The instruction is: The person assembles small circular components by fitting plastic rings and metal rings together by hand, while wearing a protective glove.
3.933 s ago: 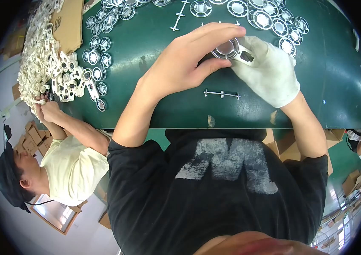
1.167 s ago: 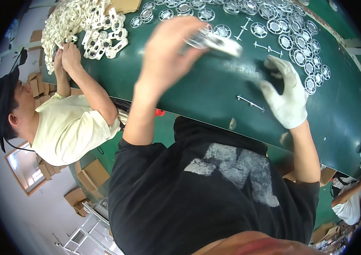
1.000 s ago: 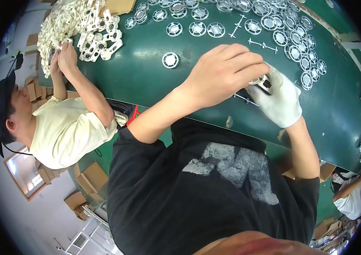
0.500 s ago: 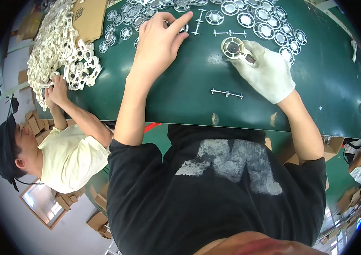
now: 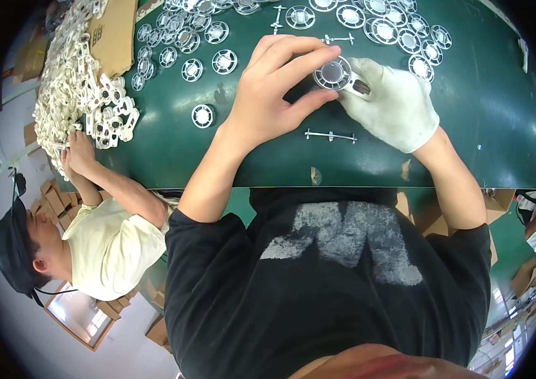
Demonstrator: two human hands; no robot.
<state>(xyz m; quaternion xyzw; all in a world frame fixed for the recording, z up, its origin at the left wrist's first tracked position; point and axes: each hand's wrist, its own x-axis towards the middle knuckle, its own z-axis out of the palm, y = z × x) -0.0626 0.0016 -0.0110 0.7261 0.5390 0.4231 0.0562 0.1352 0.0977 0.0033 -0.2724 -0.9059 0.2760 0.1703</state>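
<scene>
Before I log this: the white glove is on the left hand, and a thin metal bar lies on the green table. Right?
No: the head view shows the white glove on the right hand; a thin metal bar does lie on the green table.

The surface (image 5: 268, 165) is dark green, the glove (image 5: 395, 108) and bracket (image 5: 350, 90) white, the wheel (image 5: 333, 74) silver (grey-centred), the shirt (image 5: 331, 309) black with grey patches.

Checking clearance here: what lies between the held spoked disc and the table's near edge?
In the head view, a thin silver bar lies between the spoked disc and the table's near edge, plus a pale mark by that edge.
</scene>
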